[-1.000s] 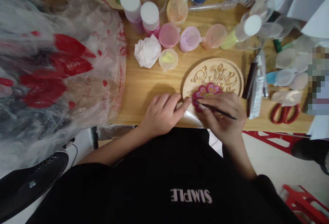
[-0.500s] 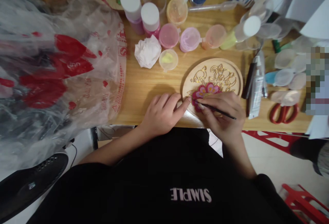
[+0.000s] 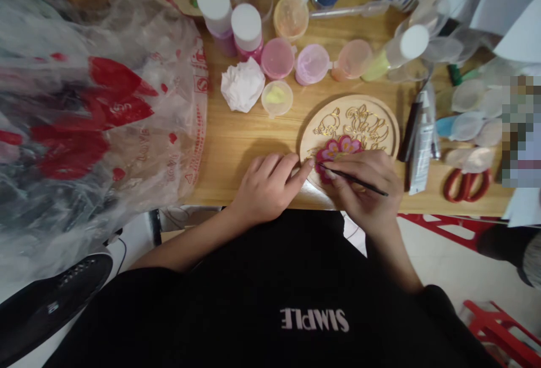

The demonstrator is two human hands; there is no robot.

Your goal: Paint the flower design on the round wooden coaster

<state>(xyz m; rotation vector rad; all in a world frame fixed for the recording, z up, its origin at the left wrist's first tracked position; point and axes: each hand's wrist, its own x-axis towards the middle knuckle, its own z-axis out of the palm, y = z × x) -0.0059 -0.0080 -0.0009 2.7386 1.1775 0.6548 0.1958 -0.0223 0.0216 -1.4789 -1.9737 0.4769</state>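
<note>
My right hand (image 3: 372, 187) pinches a thin dark paintbrush (image 3: 359, 181). Its tip touches the pink and magenta flower (image 3: 341, 147) on a round wooden plaque (image 3: 310, 125). Gold outlines cover the bare upper part of the plaque, while my right hand hides much of the lower right. To the left, my left hand (image 3: 268, 187) rests on the table edge, fingers loosely bent and apart from the thumb. The thumb tip lies on the plaque's left rim, close to the brush tip, and nothing is held in this hand.
Paint cups, including a pink one (image 3: 278, 58) and a yellow one (image 3: 276, 98), stand beyond the plaque beside crumpled tissue (image 3: 242, 85). A white-capped bottle (image 3: 246, 24) is behind them. A tube (image 3: 420, 154) and red-handled scissors (image 3: 467, 185) lie right. A plastic bag (image 3: 169, 103) covers the left.
</note>
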